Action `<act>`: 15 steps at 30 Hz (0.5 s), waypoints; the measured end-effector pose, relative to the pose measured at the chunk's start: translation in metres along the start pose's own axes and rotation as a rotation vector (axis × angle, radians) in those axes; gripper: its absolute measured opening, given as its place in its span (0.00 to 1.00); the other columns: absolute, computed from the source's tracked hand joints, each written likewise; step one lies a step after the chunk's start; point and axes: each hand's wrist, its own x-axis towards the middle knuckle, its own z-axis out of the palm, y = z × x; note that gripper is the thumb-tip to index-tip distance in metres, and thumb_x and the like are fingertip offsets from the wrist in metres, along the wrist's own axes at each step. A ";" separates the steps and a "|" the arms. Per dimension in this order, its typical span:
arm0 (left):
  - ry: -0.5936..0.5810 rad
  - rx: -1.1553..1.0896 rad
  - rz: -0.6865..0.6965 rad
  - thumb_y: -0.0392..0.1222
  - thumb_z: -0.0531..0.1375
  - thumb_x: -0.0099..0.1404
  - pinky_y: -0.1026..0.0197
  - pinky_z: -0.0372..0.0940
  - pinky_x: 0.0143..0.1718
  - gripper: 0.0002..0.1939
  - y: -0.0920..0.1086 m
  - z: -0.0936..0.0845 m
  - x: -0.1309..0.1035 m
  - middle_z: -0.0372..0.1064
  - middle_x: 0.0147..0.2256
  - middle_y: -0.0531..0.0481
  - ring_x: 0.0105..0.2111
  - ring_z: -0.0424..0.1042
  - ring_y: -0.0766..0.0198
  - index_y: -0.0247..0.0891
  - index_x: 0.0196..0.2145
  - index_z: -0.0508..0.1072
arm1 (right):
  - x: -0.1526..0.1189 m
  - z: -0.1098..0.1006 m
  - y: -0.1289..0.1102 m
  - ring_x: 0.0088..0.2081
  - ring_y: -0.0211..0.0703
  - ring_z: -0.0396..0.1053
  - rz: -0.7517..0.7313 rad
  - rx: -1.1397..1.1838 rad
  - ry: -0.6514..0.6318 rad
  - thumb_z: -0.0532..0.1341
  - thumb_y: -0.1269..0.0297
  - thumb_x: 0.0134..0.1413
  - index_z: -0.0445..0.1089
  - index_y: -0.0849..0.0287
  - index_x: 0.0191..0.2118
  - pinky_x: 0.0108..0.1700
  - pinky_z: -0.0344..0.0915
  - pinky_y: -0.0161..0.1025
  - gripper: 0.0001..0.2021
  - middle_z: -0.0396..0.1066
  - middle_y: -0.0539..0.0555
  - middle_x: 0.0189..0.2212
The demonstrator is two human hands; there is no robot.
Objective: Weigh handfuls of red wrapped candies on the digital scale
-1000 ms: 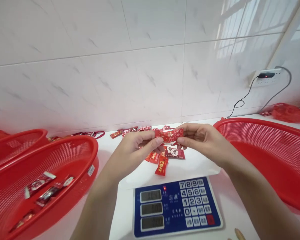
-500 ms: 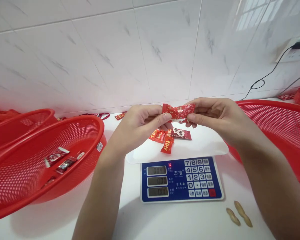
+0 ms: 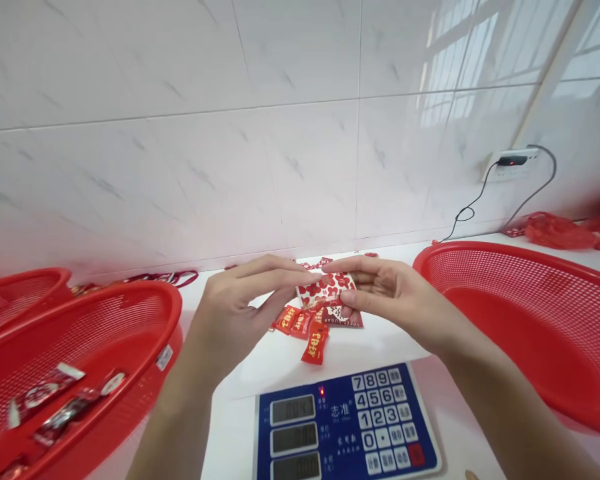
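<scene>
A small wrapped candy (image 3: pixel 326 288), white with red flowers on the side facing me, is held between my two hands above the white scale tray (image 3: pixel 375 350). My right hand (image 3: pixel 400 293) pinches its right end between thumb and fingers. At the left end, the fingers and thumb of my left hand (image 3: pixel 245 307) close on it. On the tray below lie several small red candies (image 3: pixel 316 343) with gold lettering. Beside them is a dark red packet (image 3: pixel 353 319) marked "SWEET SUGAR", partly covered by my right hand.
The blue scale panel (image 3: pixel 343 447) has keys and displays. Left stands a red mesh basket (image 3: pixel 145 313) with several wrapped packets; another red basket (image 3: pixel 520 347) is at right. A tiled wall (image 3: pixel 205 180) rises behind, with a plugged-in socket (image 3: pixel 510 167) and black cable.
My hands have turned the candy: its all-red face showed before, now a white face with red flowers. The camera view has tilted up and swung right.
</scene>
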 end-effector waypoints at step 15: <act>-0.168 -0.289 -0.492 0.45 0.62 0.69 0.66 0.70 0.30 0.08 0.005 0.010 0.000 0.79 0.33 0.50 0.31 0.77 0.64 0.40 0.39 0.80 | 0.000 0.001 0.007 0.51 0.41 0.75 -0.213 -0.178 0.031 0.62 0.69 0.62 0.71 0.57 0.54 0.52 0.75 0.41 0.15 0.76 0.56 0.52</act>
